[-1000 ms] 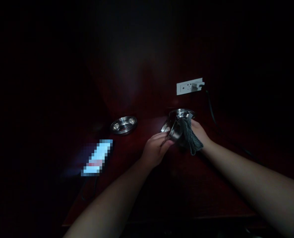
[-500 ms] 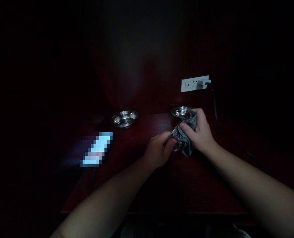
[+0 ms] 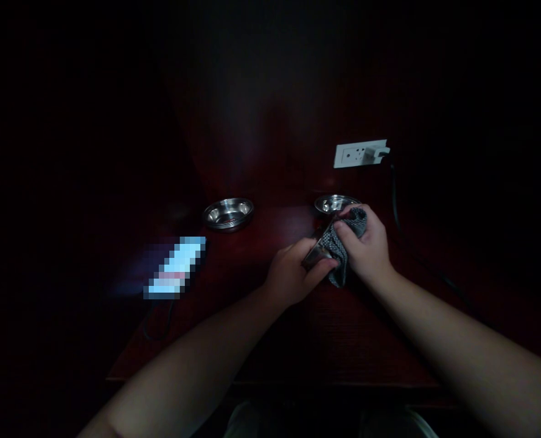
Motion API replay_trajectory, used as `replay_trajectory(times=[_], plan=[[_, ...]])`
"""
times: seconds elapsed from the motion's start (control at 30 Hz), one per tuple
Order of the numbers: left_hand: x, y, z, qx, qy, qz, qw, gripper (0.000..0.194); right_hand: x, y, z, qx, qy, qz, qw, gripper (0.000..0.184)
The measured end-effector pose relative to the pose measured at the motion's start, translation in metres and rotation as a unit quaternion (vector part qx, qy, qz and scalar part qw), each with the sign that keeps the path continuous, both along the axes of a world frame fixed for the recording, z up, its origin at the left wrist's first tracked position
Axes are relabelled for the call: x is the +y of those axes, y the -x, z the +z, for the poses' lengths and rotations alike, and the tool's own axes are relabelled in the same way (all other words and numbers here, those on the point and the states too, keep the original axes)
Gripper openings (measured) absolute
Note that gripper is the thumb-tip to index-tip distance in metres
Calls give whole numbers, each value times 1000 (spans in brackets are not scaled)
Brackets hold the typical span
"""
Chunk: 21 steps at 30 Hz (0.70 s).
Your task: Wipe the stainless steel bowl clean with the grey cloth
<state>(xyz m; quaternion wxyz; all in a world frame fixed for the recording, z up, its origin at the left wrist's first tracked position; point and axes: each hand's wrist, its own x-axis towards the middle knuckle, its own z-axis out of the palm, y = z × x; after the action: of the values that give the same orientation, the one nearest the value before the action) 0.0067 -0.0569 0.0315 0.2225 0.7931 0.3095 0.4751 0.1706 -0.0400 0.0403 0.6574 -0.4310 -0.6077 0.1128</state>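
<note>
A shiny steel bowl (image 3: pixel 316 254), tilted on its side, is gripped at its left rim by my left hand (image 3: pixel 293 274). My right hand (image 3: pixel 366 243) is closed on a grey checked cloth (image 3: pixel 337 249) and presses it against the bowl, so much of the bowl is covered. Just beyond my right hand, a second steel bowl (image 3: pixel 333 203) stands on the dark red table (image 3: pixel 270 340). Further left sits another steel bowl or short stack of them (image 3: pixel 229 214).
A lit phone (image 3: pixel 176 267), its screen blurred out, lies at the left with a thin cable (image 3: pixel 170 322) near it. On the back wall is a white socket plate (image 3: pixel 352 154) with a charger (image 3: pixel 376 152) plugged in and a dark cord (image 3: pixel 394 201) hanging down. Surroundings are very dark.
My right hand has come from behind the bowls round to the near bowl, bringing the cloth onto it. The far bowl now shows apart from the held one. The view has shifted slightly.
</note>
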Motion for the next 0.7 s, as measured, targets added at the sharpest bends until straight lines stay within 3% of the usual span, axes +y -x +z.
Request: replay_trajectory(times=[0.2, 0.37, 0.6, 0.7], plan=[[-1, 1, -1, -3, 0, -31, 1000, 29, 4, -3, -1, 41, 36, -32, 998, 26], [1, 1, -3, 5, 8, -31, 999, 34, 14, -6, -10, 85, 115, -7, 990, 39], [-1, 2, -1, -29, 33, -53, 998, 28, 22, -6, -15, 207, 209, 64, 954, 49], [-3, 2, 0, -36, 40, -43, 998, 25, 24, -9, -15, 213, 226, 45, 949, 49]])
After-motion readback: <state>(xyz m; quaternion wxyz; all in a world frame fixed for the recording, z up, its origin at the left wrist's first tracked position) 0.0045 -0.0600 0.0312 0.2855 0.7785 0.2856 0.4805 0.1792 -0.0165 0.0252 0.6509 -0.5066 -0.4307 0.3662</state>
